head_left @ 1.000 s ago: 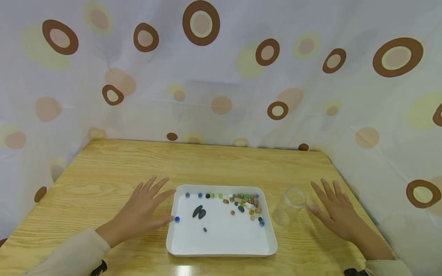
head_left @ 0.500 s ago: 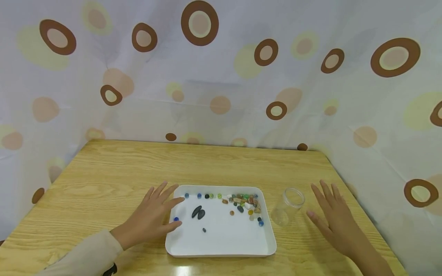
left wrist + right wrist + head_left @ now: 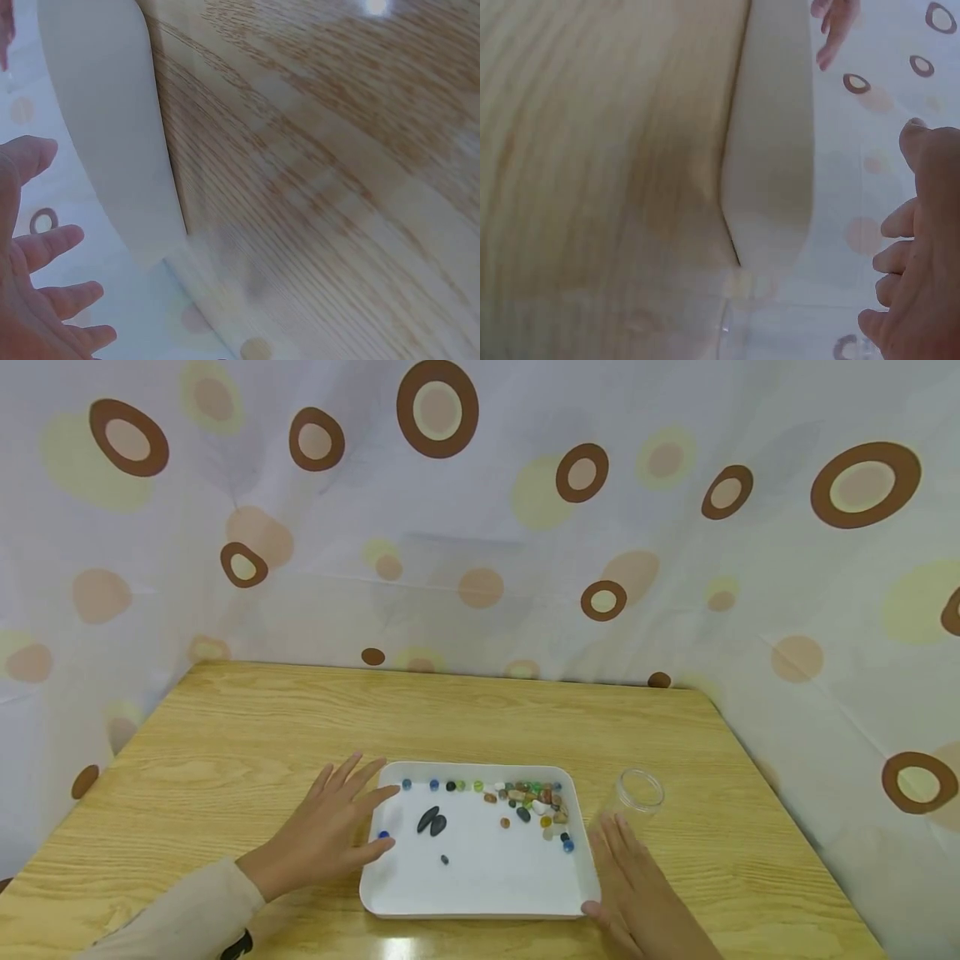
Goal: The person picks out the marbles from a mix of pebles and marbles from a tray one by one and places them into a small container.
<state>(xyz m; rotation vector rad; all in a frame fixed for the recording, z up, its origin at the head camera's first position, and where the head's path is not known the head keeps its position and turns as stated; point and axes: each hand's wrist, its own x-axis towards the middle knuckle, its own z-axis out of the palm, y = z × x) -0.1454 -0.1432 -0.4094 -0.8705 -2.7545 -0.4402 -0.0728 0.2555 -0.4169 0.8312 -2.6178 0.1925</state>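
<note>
A white rectangular tray [image 3: 480, 912] lies on the table with glass marbles and small stones in it. Over its left edge hovers my left hand [image 3: 318, 835], fingers spread and holding nothing, near a blue marble [image 3: 384, 834]. At the right edge is my right hand [image 3: 637, 893], fingers fairly straight; whether it touches the rim I cannot tell. Behind that hand stands a clear jar [image 3: 641, 789] without a lid, its lower part partly hidden. Both wrist views show the outer side of the tray [image 3: 112, 127] beside the hands.
Dark oval stones [image 3: 433, 821] lie left of the tray's middle. Mixed pebbles [image 3: 536, 795] and marbles crowd its far right corner. The wooden table [image 3: 450, 710] runs back to a patterned cloth [image 3: 480, 527], which also hangs at both sides.
My right hand has come left and nearer, from right of the jar to the tray's right edge. The left hand has shifted right, over the tray's left edge. The stones lie as before.
</note>
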